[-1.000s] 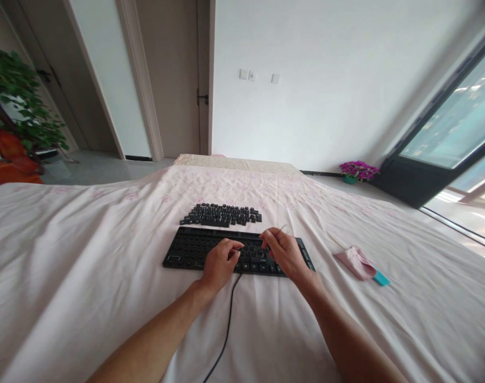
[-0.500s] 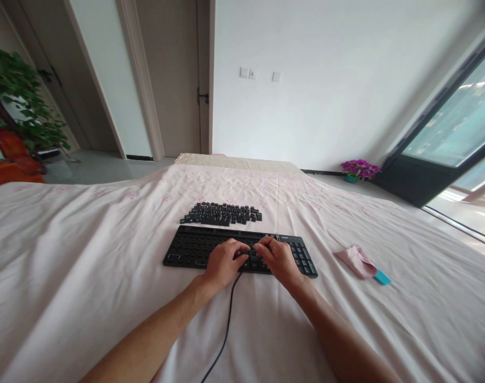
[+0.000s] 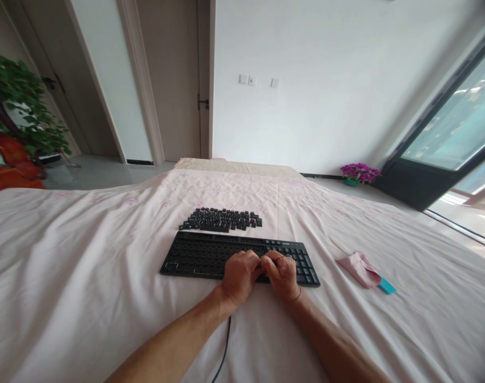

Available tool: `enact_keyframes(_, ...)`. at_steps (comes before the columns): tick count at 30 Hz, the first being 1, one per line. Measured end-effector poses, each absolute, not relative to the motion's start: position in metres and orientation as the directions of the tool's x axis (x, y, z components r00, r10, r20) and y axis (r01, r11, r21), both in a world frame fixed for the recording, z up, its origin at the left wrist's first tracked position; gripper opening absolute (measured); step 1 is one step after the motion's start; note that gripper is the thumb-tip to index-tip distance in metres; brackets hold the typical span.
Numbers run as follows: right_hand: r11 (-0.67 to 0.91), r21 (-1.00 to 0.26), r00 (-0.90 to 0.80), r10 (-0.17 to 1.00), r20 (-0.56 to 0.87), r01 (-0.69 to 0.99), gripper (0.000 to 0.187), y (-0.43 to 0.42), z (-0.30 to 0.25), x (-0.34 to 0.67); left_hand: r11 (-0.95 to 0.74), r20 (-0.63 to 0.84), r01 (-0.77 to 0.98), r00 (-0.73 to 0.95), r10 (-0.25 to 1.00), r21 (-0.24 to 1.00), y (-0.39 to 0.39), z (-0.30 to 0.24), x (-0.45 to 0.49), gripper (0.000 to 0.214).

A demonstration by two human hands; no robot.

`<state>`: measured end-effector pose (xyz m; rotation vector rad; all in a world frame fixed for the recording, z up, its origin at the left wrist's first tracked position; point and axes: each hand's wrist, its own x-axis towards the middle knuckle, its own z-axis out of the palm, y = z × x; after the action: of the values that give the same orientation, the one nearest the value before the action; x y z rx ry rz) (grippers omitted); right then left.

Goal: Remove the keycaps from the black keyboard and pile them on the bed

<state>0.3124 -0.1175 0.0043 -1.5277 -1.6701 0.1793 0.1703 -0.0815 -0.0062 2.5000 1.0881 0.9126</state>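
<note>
A black keyboard [image 3: 198,250] lies flat on the bed; its left and middle part shows bare switch stems, while keycaps still sit on the number pad at the right. Beyond it, loose black keycaps [image 3: 222,219] are laid out in rows. My right hand [image 3: 282,277] is closed over the keyboard's right part, gripping a thin wire keycap puller [image 3: 291,259] whose loop pokes out above the fingers. Against it, my left hand [image 3: 241,275] is closed too, its fingertips meeting those of the right. Whatever the left fingers pinch is hidden.
A black cable [image 3: 226,343] runs from under my left wrist towards me. To the right lie a pink cloth [image 3: 361,269] and a flat blue piece [image 3: 387,285] on the wrinkled pale pink bedsheet [image 3: 106,298]. Purple flowers [image 3: 360,173] stand on the floor beyond.
My two hands have come together, the left moving right until the fingertips meet. The view has tilted slightly upward. Keyboard and loose keycaps stay in place.
</note>
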Motion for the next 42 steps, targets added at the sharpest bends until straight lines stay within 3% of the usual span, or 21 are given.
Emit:
enact_keyframes(17, 0.262, -0.697, 0.192, 0.844, 0.501, 0.667, 0.035, -0.107, -0.001, 0.311, -0.690, 0.469, 0.501, 0.506, 0.723, 0.523, -0.078, -0.001, 0.168, 0.019)
enact_keyframes(22, 0.282, -0.650, 0.157, 0.833, 0.531, 0.705, 0.034, -0.107, 0.002, 0.308, -0.691, 0.426, 0.507, 0.548, 0.720, 0.515, -0.077, -0.002, 0.168, 0.025)
enact_keyframes(30, 0.262, -0.686, 0.258, 0.789, 0.557, 0.679, 0.039, -0.109, 0.010, 0.304, -0.657, 0.407, 0.564, 0.517, 0.753, 0.500, -0.077, -0.004, 0.174, 0.030)
enact_keyframes(33, 0.271, -0.730, 0.287, 0.791, 0.540, 0.627, 0.040, -0.109, 0.014, 0.303, -0.661, 0.438, 0.510, 0.498, 0.748, 0.550, -0.078, -0.005, 0.170, 0.021)
enact_keyframes(38, 0.252, -0.820, 0.354, 0.808, 0.470, 0.514, 0.047, -0.112, 0.017, 0.307, -0.626, 0.402, 0.407, 0.512, 0.759, 0.665, -0.076, -0.008, 0.159, 0.035)
enact_keyframes(42, 0.251, -0.779, 0.301, 0.820, 0.486, 0.575, 0.049, -0.118, 0.024, 0.314, -0.625, 0.388, 0.380, 0.536, 0.750, 0.682, -0.073, -0.010, 0.157, 0.032)
